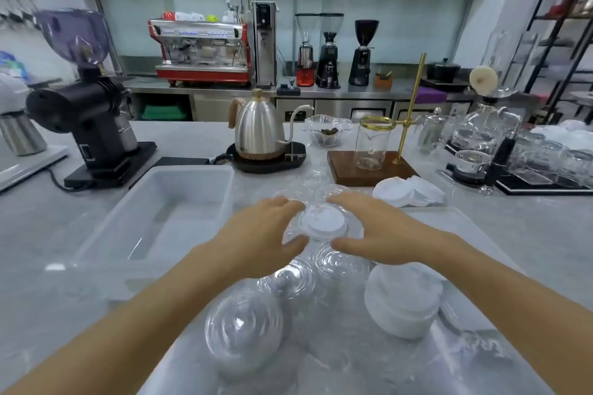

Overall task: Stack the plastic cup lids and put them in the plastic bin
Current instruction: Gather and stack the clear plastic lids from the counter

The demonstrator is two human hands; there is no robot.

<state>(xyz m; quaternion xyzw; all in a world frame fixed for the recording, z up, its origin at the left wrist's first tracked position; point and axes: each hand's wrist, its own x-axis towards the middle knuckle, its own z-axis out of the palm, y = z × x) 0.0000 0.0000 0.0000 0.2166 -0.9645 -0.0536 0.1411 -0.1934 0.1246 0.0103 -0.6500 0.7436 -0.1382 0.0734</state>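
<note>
Both hands are closing in on the flat white round plastic lid [324, 222] at the middle of the grey marble bench [529, 234]; the left hand [260, 234] comes from nine o'clock, the right hand [382, 231] from three, fingers spread wide and only loosely curved round its rim, not clearly pinching yet. It looks feather-light, thin and springy, probably slick, so I'd take it by the rim with a gentle pinch; a squeeze across the top could buckle it. Clear domed plastic lids [244, 330] lie scattered toward six o'clock, a stack of white lids [404, 301] at five. The translucent rectangular plastic bin [199, 212] waits at nine o'clock, seemingly with nothing in it.
</note>
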